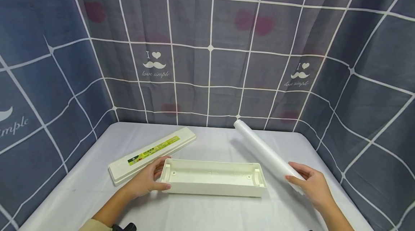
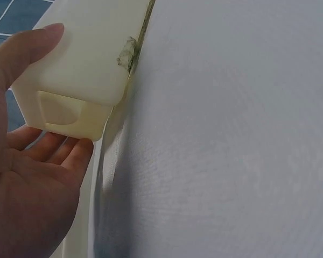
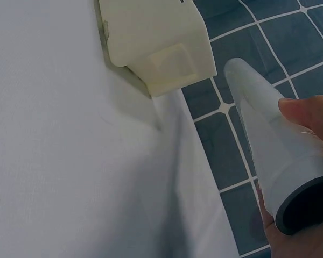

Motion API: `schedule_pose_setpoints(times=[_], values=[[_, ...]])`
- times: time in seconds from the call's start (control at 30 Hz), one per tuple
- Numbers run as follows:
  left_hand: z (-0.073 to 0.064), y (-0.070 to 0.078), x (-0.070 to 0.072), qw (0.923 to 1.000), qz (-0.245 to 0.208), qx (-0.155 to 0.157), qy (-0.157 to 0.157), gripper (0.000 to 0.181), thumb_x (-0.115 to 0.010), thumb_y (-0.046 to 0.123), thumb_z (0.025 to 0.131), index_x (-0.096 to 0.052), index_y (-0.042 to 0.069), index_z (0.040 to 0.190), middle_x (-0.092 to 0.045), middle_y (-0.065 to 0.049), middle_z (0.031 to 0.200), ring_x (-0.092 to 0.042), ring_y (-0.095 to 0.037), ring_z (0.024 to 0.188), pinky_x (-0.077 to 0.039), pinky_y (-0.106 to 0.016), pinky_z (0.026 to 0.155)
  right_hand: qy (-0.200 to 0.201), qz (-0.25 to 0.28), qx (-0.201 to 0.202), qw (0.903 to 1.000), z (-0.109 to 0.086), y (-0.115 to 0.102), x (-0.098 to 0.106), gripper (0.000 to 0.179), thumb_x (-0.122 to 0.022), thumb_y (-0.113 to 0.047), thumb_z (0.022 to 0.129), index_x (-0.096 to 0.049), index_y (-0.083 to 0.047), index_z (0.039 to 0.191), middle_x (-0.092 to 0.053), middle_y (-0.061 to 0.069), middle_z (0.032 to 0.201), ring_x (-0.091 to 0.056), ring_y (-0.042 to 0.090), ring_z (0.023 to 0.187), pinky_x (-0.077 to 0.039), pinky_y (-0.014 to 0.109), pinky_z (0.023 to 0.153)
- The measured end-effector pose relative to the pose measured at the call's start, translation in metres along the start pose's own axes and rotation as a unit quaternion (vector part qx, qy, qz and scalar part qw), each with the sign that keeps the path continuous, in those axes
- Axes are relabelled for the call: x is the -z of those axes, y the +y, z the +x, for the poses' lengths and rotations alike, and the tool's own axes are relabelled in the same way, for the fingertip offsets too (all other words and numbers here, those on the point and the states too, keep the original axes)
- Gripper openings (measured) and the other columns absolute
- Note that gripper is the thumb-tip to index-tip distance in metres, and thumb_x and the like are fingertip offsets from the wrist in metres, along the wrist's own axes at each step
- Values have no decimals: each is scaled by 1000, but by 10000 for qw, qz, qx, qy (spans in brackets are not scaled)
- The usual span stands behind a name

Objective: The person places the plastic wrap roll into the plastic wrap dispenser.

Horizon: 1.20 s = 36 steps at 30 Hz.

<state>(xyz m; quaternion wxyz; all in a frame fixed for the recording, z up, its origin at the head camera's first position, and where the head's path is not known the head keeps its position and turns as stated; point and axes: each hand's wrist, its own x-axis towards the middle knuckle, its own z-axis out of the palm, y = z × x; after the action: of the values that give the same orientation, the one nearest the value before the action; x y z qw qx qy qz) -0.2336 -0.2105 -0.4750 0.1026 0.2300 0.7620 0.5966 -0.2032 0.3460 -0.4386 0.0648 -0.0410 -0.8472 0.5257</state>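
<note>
Gripping the white roll (image 1: 265,152) by its near end, the right hand (image 1: 309,184) supports it at lower right. At lower centre, the left hand (image 1: 149,177) clasps the open box (image 1: 214,189) by its left end, presumably to steady it.

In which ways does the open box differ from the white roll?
The box is angular, with an open top; the roll is a cylinder. The box runs nearly straight across the head view, while the roll slants. The left hand holds the box; the right hand holds the roll. Both are long, pale and held near one end.
</note>
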Motion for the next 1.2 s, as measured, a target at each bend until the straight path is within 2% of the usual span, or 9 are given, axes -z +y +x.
schedule_pose_setpoints(times=[0.13, 0.43, 0.6, 0.83, 1.2], values=[[0, 0, 0, 10000, 16, 7, -1, 103, -88, 4, 77, -23, -8, 156, -39, -32, 150, -43, -43, 139, -41, -6, 106, -25, 68, 268, 9996, 2, -7, -2, 66, -87, -18, 82, -60, 3, 139, -69, -24, 111, -65, -9, 99, -58, 15, 79], [-2, 2, 0, 10000, -20, -50, -23, 101, -88, 4, 78, -24, -9, 155, -39, -33, 149, -48, -33, 137, -41, -6, 106, -285, 294, 616, 9973, 6, -18, -7, 62, -86, -10, 82, -60, 8, 136, -71, -21, 106, -68, -2, 96, -60, 18, 78], [-2, 3, 0, 10000, 7, -45, -18, 102, -88, 5, 78, -24, -9, 155, -40, -32, 149, -46, -38, 137, -41, -7, 106, -445, 401, 746, 9954, 9, -27, -11, 61, -86, -6, 81, -61, 10, 134, -73, -17, 106, -69, 0, 95, -60, 19, 77], [-2, 2, 0, 10000, 58, -13, -6, 103, -89, 7, 77, -24, -9, 155, -40, -31, 149, -43, -44, 139, -40, -6, 106, -669, 498, 907, 9924, 14, -31, -18, 59, -84, -1, 80, -60, 14, 132, -74, -18, 105, -70, 1, 94, -60, 19, 75], [-1, 2, 0, 9999, 169, 7, 16, 100, -88, 6, 79, -25, -9, 155, -40, -32, 150, -44, -42, 139, -39, -5, 106, -1199, 542, 1201, 9840, 23, -35, -26, 56, -83, -2, 82, -61, 13, 132, -75, -16, 111, -71, 3, 95, -61, 22, 75]])
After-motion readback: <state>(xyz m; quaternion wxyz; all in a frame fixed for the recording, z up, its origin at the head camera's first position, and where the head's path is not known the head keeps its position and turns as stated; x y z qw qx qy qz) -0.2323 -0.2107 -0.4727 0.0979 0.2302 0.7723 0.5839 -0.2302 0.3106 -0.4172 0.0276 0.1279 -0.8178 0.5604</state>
